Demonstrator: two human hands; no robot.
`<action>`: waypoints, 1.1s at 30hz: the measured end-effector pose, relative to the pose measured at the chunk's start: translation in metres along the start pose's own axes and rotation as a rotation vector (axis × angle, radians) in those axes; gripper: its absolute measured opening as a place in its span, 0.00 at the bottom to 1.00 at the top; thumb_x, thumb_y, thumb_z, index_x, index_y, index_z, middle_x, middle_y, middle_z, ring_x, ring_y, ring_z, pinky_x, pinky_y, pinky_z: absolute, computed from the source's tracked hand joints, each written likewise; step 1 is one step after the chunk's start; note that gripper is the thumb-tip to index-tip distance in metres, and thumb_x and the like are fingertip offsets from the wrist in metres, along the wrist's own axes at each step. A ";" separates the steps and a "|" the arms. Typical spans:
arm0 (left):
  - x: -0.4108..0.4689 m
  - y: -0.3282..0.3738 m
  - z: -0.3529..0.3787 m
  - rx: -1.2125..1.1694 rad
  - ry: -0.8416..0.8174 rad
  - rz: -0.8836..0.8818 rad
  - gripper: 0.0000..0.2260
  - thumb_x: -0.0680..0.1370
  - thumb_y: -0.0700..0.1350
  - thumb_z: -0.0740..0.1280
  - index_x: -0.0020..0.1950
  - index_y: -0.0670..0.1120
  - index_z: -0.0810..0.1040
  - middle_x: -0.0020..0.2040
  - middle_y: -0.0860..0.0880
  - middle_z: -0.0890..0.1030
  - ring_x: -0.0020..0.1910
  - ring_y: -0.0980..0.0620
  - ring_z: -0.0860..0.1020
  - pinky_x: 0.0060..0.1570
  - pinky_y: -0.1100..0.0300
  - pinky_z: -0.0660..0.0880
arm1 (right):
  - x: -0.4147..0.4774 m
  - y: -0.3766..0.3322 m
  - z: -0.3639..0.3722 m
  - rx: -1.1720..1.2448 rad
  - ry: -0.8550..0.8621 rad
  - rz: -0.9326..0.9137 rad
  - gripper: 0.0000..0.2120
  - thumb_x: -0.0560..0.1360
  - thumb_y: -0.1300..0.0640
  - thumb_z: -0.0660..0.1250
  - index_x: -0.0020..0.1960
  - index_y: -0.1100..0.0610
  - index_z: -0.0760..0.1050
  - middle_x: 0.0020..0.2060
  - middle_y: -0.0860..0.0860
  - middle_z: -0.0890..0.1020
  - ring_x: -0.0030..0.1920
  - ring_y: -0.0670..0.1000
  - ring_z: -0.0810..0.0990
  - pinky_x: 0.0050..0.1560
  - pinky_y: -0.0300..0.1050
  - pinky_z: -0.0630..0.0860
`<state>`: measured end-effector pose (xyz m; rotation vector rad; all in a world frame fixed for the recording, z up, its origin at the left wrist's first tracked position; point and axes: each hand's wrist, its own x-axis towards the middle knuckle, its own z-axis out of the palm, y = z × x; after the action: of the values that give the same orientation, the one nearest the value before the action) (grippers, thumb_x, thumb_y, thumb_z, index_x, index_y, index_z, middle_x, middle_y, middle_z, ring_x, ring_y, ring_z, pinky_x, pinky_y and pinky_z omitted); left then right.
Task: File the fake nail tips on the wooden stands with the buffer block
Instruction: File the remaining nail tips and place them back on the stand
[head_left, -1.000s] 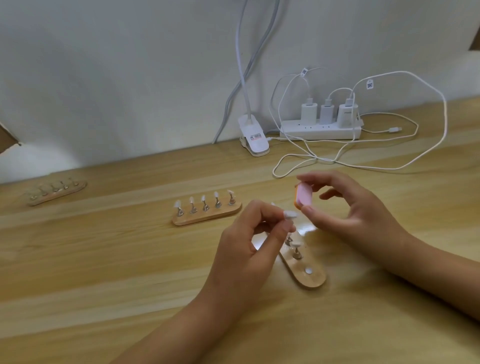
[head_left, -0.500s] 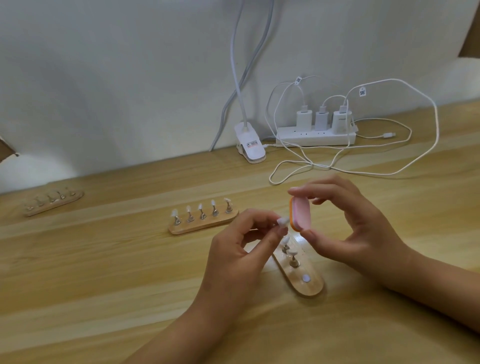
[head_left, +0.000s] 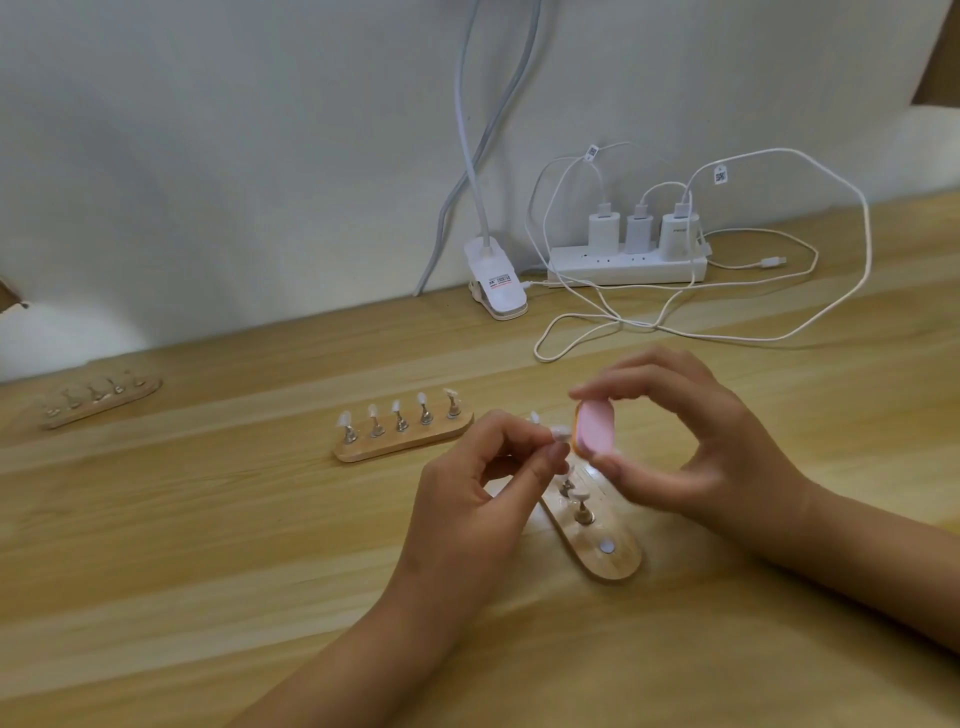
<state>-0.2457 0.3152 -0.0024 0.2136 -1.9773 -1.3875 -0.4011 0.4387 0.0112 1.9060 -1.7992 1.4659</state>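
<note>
My right hand (head_left: 691, 447) pinches a small pink and orange buffer block (head_left: 594, 429) between thumb and fingers, held above the table. My left hand (head_left: 483, 488) pinches a white fake nail tip (head_left: 560, 432) on its peg, and the tip touches the block's left edge. Below both hands lies a wooden stand (head_left: 602, 545), angled toward me, with a couple of pegs with tips and one bare magnet spot visible; its far end is hidden by my hands. A second wooden stand (head_left: 402, 434) with several nail tips lies to the left.
A third wooden stand (head_left: 98, 402) lies at the far left of the wooden table (head_left: 208, 571). At the back wall are a white clip lamp base (head_left: 496, 283), a power strip (head_left: 628, 267) with three chargers, and loose white cables (head_left: 727, 332).
The buffer block has come down and left against the nail tip my left hand pinches. Both hands stay above the near stand; the block looks blurred from motion.
</note>
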 end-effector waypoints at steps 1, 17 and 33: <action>0.000 0.000 0.000 0.005 0.001 -0.004 0.02 0.74 0.50 0.70 0.44 0.53 0.79 0.42 0.51 0.84 0.45 0.51 0.83 0.50 0.60 0.78 | 0.001 0.001 -0.001 0.009 0.011 0.023 0.17 0.70 0.49 0.71 0.57 0.54 0.79 0.51 0.46 0.78 0.56 0.50 0.76 0.59 0.44 0.71; 0.000 0.002 0.002 0.104 -0.025 0.007 0.03 0.76 0.40 0.71 0.44 0.47 0.81 0.39 0.52 0.83 0.41 0.54 0.82 0.46 0.65 0.76 | 0.002 0.004 0.002 0.004 -0.004 0.042 0.19 0.72 0.50 0.67 0.62 0.52 0.77 0.53 0.46 0.78 0.57 0.50 0.76 0.61 0.46 0.71; 0.001 0.001 0.002 0.057 -0.034 -0.039 0.02 0.76 0.44 0.71 0.44 0.51 0.80 0.39 0.51 0.84 0.42 0.52 0.83 0.46 0.62 0.77 | 0.003 0.002 0.002 0.030 -0.015 0.089 0.20 0.71 0.47 0.68 0.60 0.53 0.79 0.53 0.45 0.78 0.57 0.46 0.75 0.60 0.44 0.70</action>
<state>-0.2471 0.3163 -0.0019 0.2573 -2.0525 -1.3681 -0.4021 0.4353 0.0112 1.8786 -1.9029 1.5184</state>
